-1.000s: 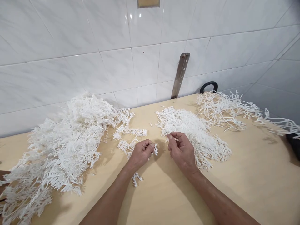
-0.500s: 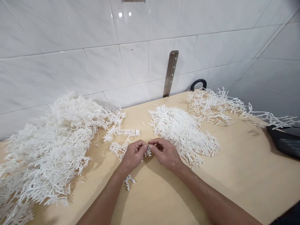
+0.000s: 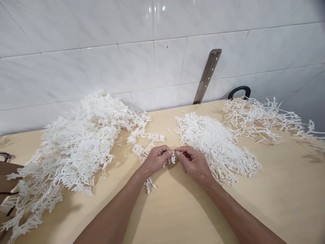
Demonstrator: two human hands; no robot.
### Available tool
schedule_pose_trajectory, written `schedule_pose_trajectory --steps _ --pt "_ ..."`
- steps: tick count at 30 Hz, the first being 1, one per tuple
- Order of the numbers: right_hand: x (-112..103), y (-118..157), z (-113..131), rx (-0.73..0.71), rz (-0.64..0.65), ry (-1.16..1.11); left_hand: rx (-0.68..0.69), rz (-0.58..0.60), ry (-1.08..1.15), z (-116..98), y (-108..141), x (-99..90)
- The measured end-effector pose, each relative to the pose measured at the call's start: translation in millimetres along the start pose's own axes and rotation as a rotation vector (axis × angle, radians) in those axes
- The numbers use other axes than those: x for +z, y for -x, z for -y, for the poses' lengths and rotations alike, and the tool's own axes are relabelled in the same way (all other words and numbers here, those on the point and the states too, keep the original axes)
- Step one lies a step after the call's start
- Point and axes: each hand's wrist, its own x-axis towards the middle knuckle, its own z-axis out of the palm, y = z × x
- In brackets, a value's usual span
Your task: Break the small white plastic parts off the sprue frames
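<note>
Between my two hands is a small white branched plastic sprig [image 3: 172, 158], its little prongs hanging below the fingertips. My left hand [image 3: 157, 158] pinches it with thumb and forefinger. The thumb and forefinger of my right hand [image 3: 193, 162] are pinched together at the sprig's upper right end; whatever tiny bit lies in them is too small to make out. Loose white sprigs [image 3: 142, 149] lie just behind my left hand, and another piece [image 3: 150, 184] shows below the left wrist. Right of my right hand is a heap of short white pieces [image 3: 215, 144].
A large tangled pile of white branched plastic [image 3: 83, 145] covers the table's left side. Thin bare white stems [image 3: 254, 118] lie at the back right, near a black curved handle [image 3: 240, 89]. A perforated metal strip [image 3: 207, 76] leans on the tiled wall. A brown box [image 3: 8, 178] stands far left.
The view has swung left, so everything appears shifted to the right. My right fingertips have drawn slightly away from my left ones, while the sprig stays with the left hand.
</note>
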Motion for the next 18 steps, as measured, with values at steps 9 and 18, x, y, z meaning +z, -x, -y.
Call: schedule_pose_trajectory --steps 9,18 --pt "2.4 -1.3 3.5 -0.149 -0.017 0.077 0.014 -0.013 -0.023 2.5 -0.7 1.0" --pt "3.3 -2.0 2.0 -0.167 -0.007 0.168 0.037 -0.002 -0.071 2.6 -1.7 1.6"
